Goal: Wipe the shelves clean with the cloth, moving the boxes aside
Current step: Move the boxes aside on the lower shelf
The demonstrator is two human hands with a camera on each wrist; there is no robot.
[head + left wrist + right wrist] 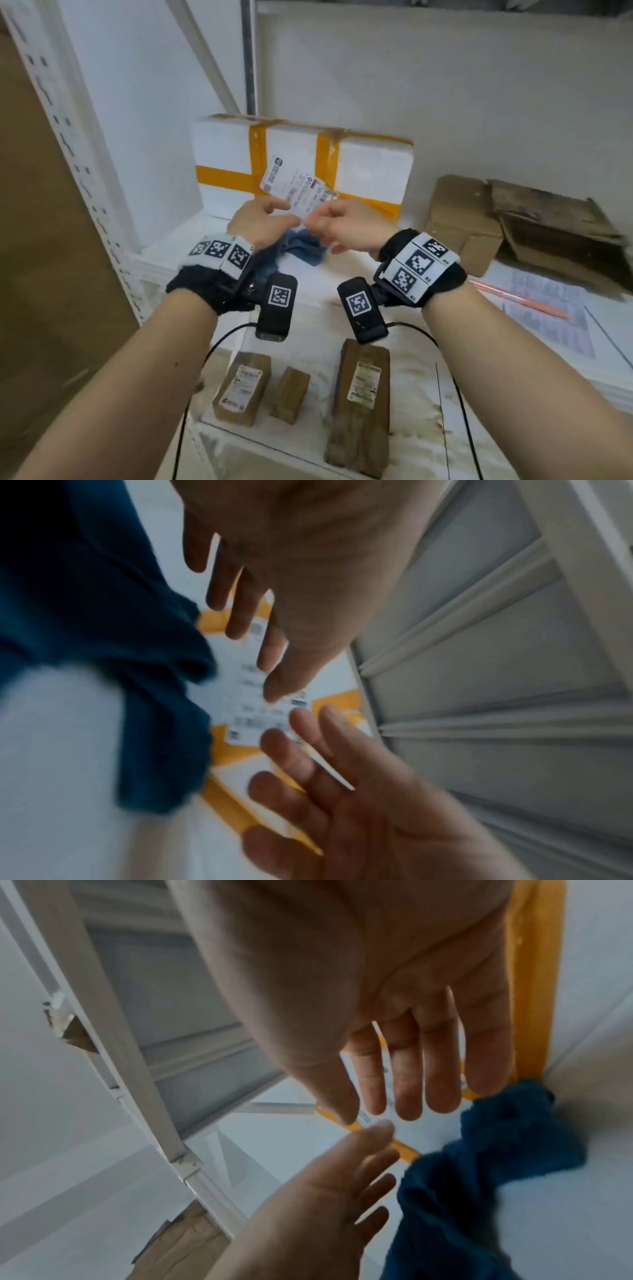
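Holding the white box (301, 164) still is your job right now, so you can move it aside and wipe under it. The box, wrapped in yellow tape, sits in the middle of the head view, at the back of the shelf (171, 253).

Your left hand (260, 219) and right hand (346, 226) meet just in front of the box, at the paper label (294, 192) hanging off its front. In the head view both grips look like a pinch on the label's lower edge. In the wrist views the fingers look fairly straight (those pictures are blurry), so I cannot tell how tight each grip is.

The blue cloth (291, 246) lies bunched on the shelf just below your hands, touching neither grip as far as I can see.

Do not pull the box by the label. It would likely tear. Let the label go and put flat hands on the two sides of the box. Slide it slowly toward the upper left of the frame, away from the brown boxes (513, 219) at the right. Then pick up the cloth and wipe the bare spot.
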